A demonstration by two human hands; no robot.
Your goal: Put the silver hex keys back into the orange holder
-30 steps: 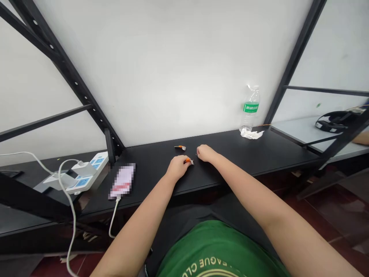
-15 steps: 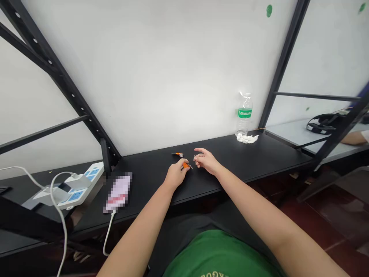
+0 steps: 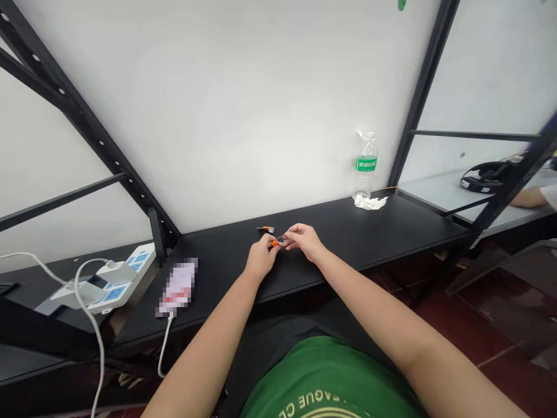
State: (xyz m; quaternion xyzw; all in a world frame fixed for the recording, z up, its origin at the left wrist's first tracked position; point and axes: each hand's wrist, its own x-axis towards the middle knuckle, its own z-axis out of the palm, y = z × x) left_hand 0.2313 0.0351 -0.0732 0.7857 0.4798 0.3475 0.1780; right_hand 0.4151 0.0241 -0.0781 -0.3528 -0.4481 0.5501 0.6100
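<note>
My left hand (image 3: 260, 256) is closed round a small orange and silver piece (image 3: 275, 243) just above the black table (image 3: 374, 229). My right hand (image 3: 304, 238) pinches something tiny at that piece's silver tip; I cannot make out what. The two hands meet at the middle of the table. A second orange and silver piece (image 3: 266, 230) lies on the table just behind my left hand.
A phone (image 3: 176, 287) on a white cable lies at the left, beside a white power strip (image 3: 108, 281) with plugs. A water bottle (image 3: 364, 167) and crumpled tissue (image 3: 369, 202) stand at the back right. Black frame bars cross both sides. Another person's arm (image 3: 528, 197) rests on the right-hand table.
My right hand, open half a second ago, has closed and moved left to meet my left hand at the orange piece. Both hands lifted slightly off the table.
</note>
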